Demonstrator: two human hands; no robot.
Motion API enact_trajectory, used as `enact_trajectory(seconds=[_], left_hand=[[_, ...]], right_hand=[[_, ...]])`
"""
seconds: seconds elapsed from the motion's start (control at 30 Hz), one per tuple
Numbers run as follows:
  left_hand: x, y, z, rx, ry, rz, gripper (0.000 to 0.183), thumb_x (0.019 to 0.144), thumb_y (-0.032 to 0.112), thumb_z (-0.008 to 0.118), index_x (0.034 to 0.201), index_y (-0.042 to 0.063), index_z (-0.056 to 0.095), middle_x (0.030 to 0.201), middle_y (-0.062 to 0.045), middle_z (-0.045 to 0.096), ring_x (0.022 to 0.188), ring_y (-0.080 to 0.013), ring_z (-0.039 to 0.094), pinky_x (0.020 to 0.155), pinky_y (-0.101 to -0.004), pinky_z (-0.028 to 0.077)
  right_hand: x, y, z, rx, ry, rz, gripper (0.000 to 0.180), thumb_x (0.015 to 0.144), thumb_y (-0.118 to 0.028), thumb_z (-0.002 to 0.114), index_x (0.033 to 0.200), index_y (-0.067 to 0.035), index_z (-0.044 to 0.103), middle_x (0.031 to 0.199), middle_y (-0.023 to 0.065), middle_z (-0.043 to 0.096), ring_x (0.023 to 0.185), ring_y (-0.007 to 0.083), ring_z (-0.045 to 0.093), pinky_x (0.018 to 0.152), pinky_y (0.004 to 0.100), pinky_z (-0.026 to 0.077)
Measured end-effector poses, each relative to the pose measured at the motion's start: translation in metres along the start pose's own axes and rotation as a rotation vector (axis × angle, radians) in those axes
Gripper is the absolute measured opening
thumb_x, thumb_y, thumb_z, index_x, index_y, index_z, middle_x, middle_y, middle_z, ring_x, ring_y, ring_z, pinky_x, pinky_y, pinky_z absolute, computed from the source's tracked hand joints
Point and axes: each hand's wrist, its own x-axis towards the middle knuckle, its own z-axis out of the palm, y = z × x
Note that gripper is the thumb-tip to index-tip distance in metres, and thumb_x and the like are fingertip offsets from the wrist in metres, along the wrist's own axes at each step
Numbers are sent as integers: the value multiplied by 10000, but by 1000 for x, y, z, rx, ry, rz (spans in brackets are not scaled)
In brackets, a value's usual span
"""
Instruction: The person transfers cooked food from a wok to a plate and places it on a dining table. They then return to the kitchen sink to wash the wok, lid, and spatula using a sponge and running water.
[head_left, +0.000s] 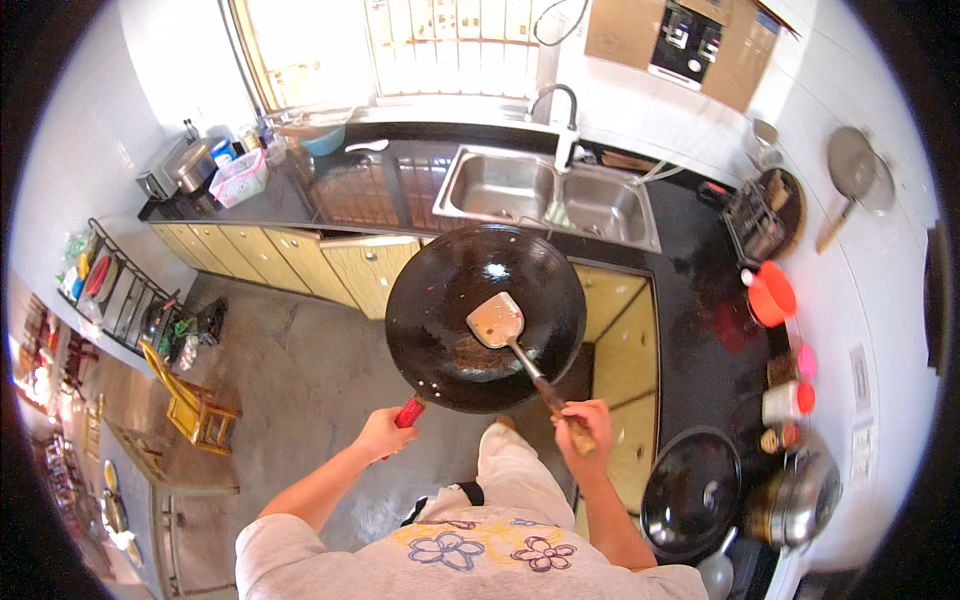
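A large black wok with a little oily residue and a few food bits in it is held up in front of me, over the floor and close to the counter edge. Closed round its red handle is my left hand. My right hand grips the wooden handle of a metal wok spatula, whose food-smeared blade lies over the wok's inside. The wok's far rim overlaps the counter front just below a double steel sink.
Over the sink stands a tap. On the right counter are a black wok lid, an orange-red container, jars and a steel pot. A pink-rimmed basket sits at the back left. A yellow wooden chair stands left.
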Motion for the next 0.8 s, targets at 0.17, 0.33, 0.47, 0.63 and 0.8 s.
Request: enact_trajectory(seconds=[0.17,0.33,0.47,0.63,0.8], left_hand=[[100,53,-52,-158,57,-55,157,750,128,654,743,42,523,553,-7,501,443,-91,458,411,-263,370],[204,107,-101,-171,41,-130,137,755,104,636,735,43,515,549,-8,498,444,-90,460,401,-265,349],[319,114,-141,-158,-20,-38,140,746,107,633,734,31,516,532,-6,498,431,-91,457,404,-267,364],[434,161,-178,80,-101,-8,140,729,125,628,717,43,515,533,-15,512,436,-98,492,405,-271,393],[518,176,-204,259,-143,33,151,702,140,635,745,17,559,559,-99,547,479,-186,545,483,-340,434]], right_hand=[[128,51,73,32,-50,9,242,683,22,686,888,-48,579,880,113,549,724,210,579,633,282,485],[224,96,130,23,-187,19,320,693,-36,728,974,-72,578,951,105,541,825,224,584,676,294,495],[290,159,154,35,-363,192,505,732,58,612,1200,-69,472,1145,128,477,870,209,611,748,304,511],[372,311,140,-556,-197,332,244,758,-67,626,997,-57,575,1115,130,492,998,317,532,827,404,464],[430,415,164,-917,-84,552,411,781,-193,682,1141,-59,534,1187,134,476,1063,338,503,848,440,443]])
